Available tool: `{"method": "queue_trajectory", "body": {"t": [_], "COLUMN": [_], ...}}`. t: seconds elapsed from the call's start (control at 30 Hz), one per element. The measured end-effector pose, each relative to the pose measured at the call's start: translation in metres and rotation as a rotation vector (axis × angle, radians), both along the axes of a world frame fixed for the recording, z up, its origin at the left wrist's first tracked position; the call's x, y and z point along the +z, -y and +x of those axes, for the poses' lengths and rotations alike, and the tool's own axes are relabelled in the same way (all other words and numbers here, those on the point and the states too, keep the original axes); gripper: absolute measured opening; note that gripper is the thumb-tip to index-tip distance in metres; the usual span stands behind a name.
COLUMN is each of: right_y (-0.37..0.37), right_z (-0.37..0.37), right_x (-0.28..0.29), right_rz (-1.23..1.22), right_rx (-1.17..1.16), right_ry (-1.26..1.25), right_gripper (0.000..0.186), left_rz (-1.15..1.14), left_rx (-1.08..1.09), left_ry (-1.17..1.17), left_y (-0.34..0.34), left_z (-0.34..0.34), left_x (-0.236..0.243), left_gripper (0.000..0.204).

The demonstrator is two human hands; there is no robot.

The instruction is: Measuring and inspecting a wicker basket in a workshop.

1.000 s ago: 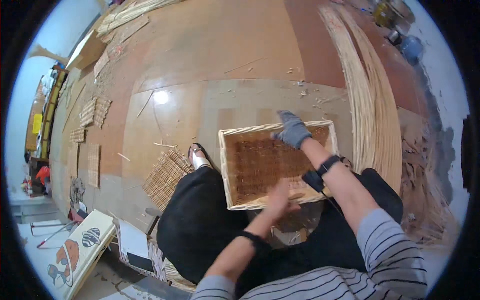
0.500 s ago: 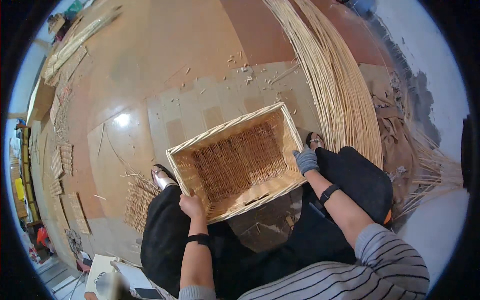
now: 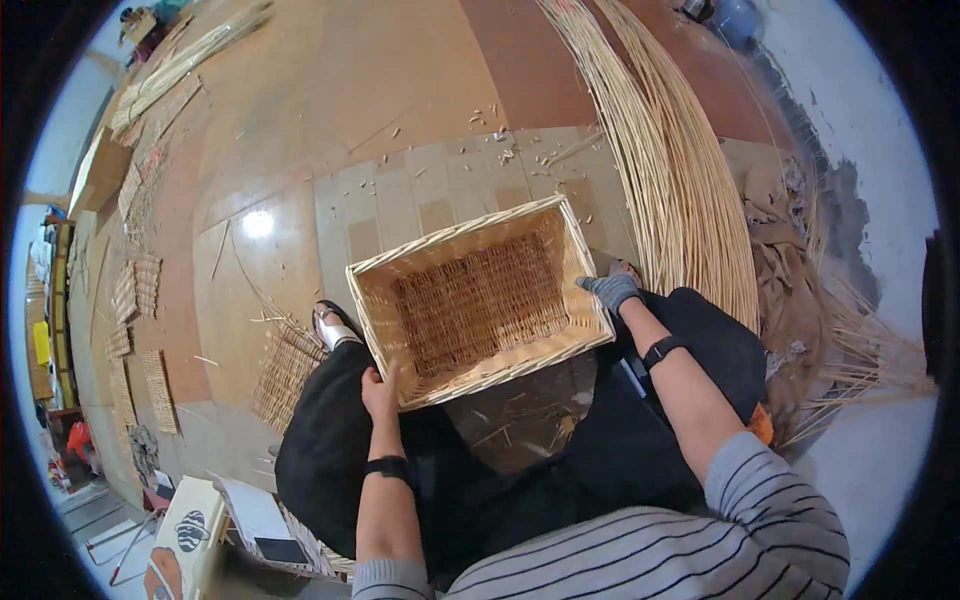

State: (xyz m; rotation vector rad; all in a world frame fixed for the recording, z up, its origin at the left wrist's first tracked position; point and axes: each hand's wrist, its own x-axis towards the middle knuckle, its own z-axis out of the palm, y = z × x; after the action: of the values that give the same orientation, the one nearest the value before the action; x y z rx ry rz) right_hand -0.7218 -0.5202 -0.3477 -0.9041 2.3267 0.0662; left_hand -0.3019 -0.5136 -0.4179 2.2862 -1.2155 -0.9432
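Note:
A rectangular wicker basket (image 3: 480,383) is held between my knees, its open top toward me. Its walls and rim are pale, and its woven bottom is browner. My bare left hand (image 3: 381,392) grips the rim by the near left corner, thumb on the inside. On the right side, my right hand (image 3: 612,288), in a grey glove, has hold of the rim with its thumb over the edge. Parts of the fingers on both hands are hidden behind the basket wall.
Long pale wicker rods (image 3: 690,190) lie along the right, beside brown cloth (image 3: 790,270). Woven panels (image 3: 287,377) lie by my left foot, with others farther left. Cut scraps (image 3: 505,155) litter the floor beyond the basket. A cream box (image 3: 190,515) stands at lower left.
The basket has tilted and shifted slightly in my hands. My left thumb now points up along the inside of the rim, where before the hand was more closed. The whole view has shifted a little.

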Motion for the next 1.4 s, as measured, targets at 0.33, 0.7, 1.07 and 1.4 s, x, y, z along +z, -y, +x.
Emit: {"method": "queue_trajectory", "body": {"t": [0.33,0.7,1.07,1.4], "right_y": [0.094,0.128,0.097,-0.062], "right_z": [0.001,-0.015,-0.034,-0.023], "right_x": [-0.016,-0.06,0.069,0.446], "right_rz": [-0.401,-0.482,-0.501,-0.433], "right_rx": [0.512,0.558,0.675,0.886], "right_ry": [-0.237,-0.196,-0.29,-0.631], "right_gripper": [0.077,0.037,0.017,0.03], "left_rz": [0.097,-0.013,-0.232,-0.524], "left_rx": [-0.093,0.012,-0.243,-0.566], "left_ry": [0.124,0.054,0.022,-0.622], "left_y": [-0.011,-0.016,0.002,-0.048], "left_z": [-0.02,-0.03,0.003,0.021], "left_x": [0.022,0.026,0.082,0.351], "left_gripper": [0.031,0.02,0.019,0.046]}}
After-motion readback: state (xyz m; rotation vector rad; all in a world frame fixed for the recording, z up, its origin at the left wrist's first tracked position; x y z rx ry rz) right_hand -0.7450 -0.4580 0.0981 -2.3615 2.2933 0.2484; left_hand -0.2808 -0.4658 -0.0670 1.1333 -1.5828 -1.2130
